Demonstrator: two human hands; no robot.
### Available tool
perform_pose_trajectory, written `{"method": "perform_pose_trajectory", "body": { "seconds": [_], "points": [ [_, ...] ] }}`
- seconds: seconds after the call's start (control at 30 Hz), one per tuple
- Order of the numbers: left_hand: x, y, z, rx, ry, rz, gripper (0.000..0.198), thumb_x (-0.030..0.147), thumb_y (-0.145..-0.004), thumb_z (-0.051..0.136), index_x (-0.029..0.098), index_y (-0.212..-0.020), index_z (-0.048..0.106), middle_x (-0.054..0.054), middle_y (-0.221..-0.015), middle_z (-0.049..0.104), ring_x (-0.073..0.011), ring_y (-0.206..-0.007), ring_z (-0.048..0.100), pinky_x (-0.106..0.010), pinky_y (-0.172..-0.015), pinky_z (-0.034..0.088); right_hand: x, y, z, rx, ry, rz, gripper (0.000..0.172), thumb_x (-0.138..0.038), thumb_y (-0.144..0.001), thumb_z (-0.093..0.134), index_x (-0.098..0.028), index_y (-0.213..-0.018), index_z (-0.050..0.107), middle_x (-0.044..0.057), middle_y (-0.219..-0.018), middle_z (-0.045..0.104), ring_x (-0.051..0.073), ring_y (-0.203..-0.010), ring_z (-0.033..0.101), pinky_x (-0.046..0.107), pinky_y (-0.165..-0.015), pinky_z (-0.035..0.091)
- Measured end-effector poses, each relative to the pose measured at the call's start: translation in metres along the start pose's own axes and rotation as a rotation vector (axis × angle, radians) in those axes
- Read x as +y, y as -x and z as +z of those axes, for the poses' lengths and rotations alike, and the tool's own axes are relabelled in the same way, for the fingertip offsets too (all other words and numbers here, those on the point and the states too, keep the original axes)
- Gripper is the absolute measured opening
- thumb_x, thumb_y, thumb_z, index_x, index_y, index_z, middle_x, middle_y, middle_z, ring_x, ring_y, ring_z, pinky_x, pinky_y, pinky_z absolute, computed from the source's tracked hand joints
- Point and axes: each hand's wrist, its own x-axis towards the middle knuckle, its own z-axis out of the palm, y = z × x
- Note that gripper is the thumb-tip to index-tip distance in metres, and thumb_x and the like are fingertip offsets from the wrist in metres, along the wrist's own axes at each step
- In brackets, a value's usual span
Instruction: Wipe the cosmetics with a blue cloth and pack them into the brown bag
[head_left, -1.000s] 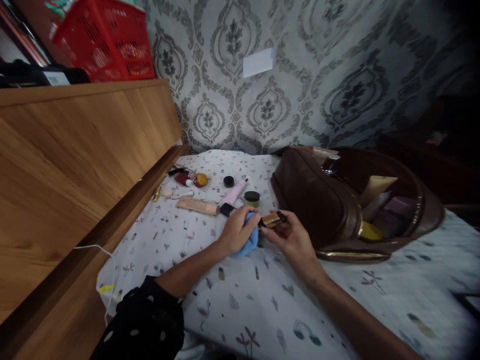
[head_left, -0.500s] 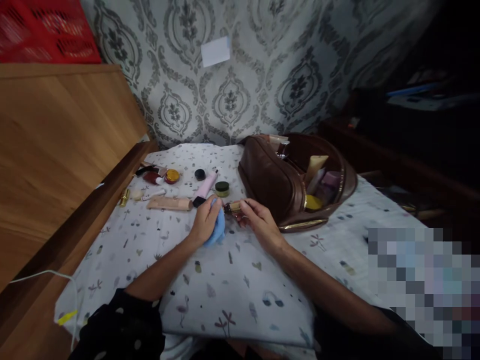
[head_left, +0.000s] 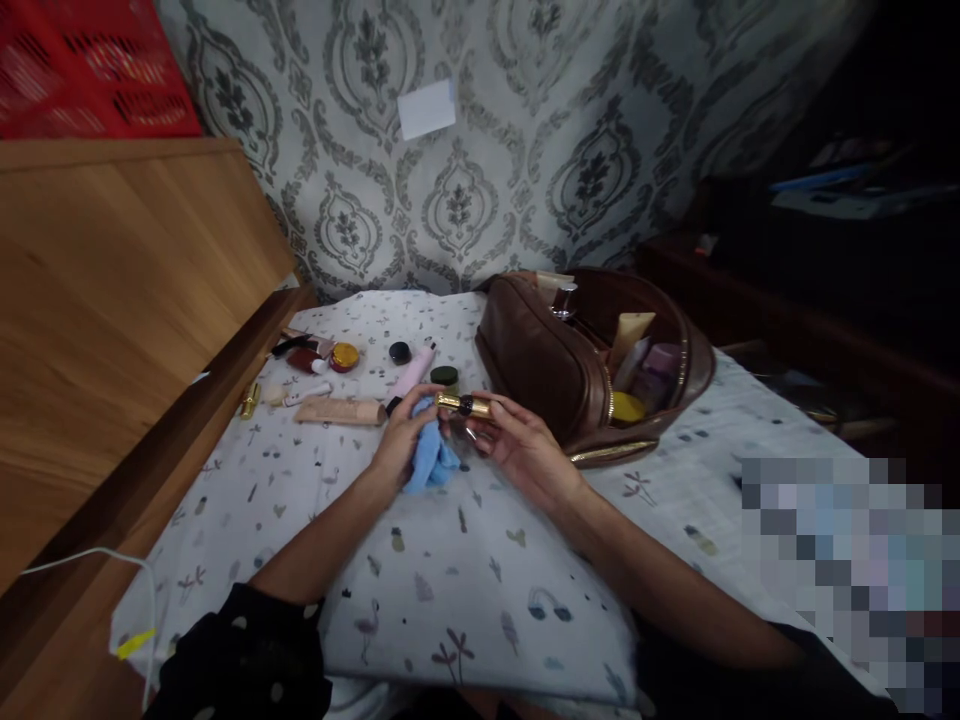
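Observation:
A gold and black lipstick tube lies level between my hands, above the patterned cloth. My right hand pinches its right end between thumb and fingers. Closed around a crumpled blue cloth, my left hand is at the tube's gold left end. Just beyond the hands sit a dark-lidded jar and a pink tube with a black cap. A beige tube lies to the left of my left hand.
An open brown cosmetics bag holds several tubes and bottles at the right. Farther left lie a gold-lidded jar, a small black jar and a gold lipstick. A wooden panel borders the left side.
The lipstick tube has turned level and more of its gold left end shows. My right hand has opened its palm upward somewhat, and the blue cloth hangs more loosely.

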Motion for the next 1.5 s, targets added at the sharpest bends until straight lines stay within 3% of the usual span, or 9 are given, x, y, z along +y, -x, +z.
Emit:
{"method": "perform_pose_trajectory", "body": {
  "seconds": [0.1,0.23,0.5,0.67,0.8,1.0,1.27,1.5],
  "points": [
    [0.0,0.006,0.005,-0.048,-0.047,0.028,0.049,0.034,-0.065,0.081,0.019,-0.109,0.064,0.002,-0.075,0.064,-0.0101,-0.06,0.06,-0.02,-0.053,0.045,-0.001,0.0,-0.001,-0.011,-0.022,0.025,0.042,-0.043,-0.063,0.089,-0.025,-0.097,0.072,0.001,-0.093,0.074,0.014,-0.079,0.067,0.025,-0.067,0.052],
    [0.0,0.012,0.009,-0.077,-0.107,0.078,0.046,0.039,-0.069,0.081,0.018,-0.108,0.069,0.001,-0.075,0.065,-0.0096,-0.059,0.059,-0.02,-0.053,0.048,0.002,-0.001,-0.004,-0.024,0.034,0.055,0.037,-0.05,-0.072,0.082,-0.022,-0.094,0.072,0.004,-0.089,0.075,0.015,-0.075,0.066,0.027,-0.068,0.054],
    [0.001,0.013,0.01,-0.044,-0.158,0.113,0.051,0.048,-0.068,0.082,0.017,-0.105,0.067,0.003,-0.068,0.062,-0.0094,-0.053,0.058,-0.02,-0.049,0.047,0.002,0.0,-0.002,-0.06,0.209,0.12,0.047,-0.063,-0.074,0.074,-0.017,-0.082,0.068,0.002,-0.064,0.064,0.012,-0.053,0.055,0.023,-0.047,0.043],
    [0.001,0.011,0.007,-0.063,-0.128,0.139,0.049,0.05,-0.07,0.08,0.016,-0.102,0.066,0.003,-0.068,0.06,-0.008,-0.052,0.057,-0.018,-0.047,0.045,0.0,0.002,0.001,-0.025,0.188,0.129,0.046,-0.058,-0.065,0.084,-0.018,-0.084,0.068,0.0,-0.064,0.063,0.008,-0.051,0.05,0.02,-0.043,0.037],
    [0.0,0.007,0.003,-0.02,-0.145,0.147,0.051,0.056,-0.072,0.076,0.016,-0.101,0.065,0.004,-0.064,0.058,-0.0079,-0.051,0.055,-0.018,-0.047,0.044,0.0,0.002,0.002,-0.004,0.178,0.137,0.045,-0.047,-0.06,0.09,-0.02,-0.089,0.069,0.001,-0.074,0.07,0.01,-0.059,0.058,0.021,-0.049,0.042],
    [-0.003,0.004,-0.001,0.064,-0.253,0.179,0.049,0.058,-0.075,0.072,0.017,-0.101,0.065,0.004,-0.065,0.057,-0.008,-0.053,0.051,-0.019,-0.049,0.042,0.006,0.0,0.0,0.01,0.147,0.098,0.048,-0.04,-0.057,0.092,-0.02,-0.094,0.069,0.004,-0.087,0.074,0.014,-0.069,0.066,0.023,-0.055,0.044],
    [0.007,0.002,-0.01,0.126,-0.499,0.234,0.041,0.051,-0.081,0.066,0.017,-0.104,0.067,0.005,-0.062,0.053,-0.0077,-0.051,0.042,-0.019,-0.05,0.036,0.011,-0.001,-0.001,0.019,0.263,0.019,0.055,-0.048,-0.058,0.09,-0.019,-0.098,0.067,0.006,-0.085,0.075,0.018,-0.069,0.068,0.025,-0.056,0.044],
    [0.01,0.001,-0.016,0.114,-0.72,0.337,0.032,0.042,-0.085,0.062,0.017,-0.103,0.07,-0.003,-0.09,0.069,-0.0155,-0.079,0.058,-0.023,-0.073,0.045,0.018,-0.003,-0.002,0.005,0.372,-0.163,0.048,-0.049,-0.064,0.083,-0.02,-0.095,0.062,0.0,-0.076,0.069,0.014,-0.06,0.064,0.023,-0.049,0.042]
  ]
}}
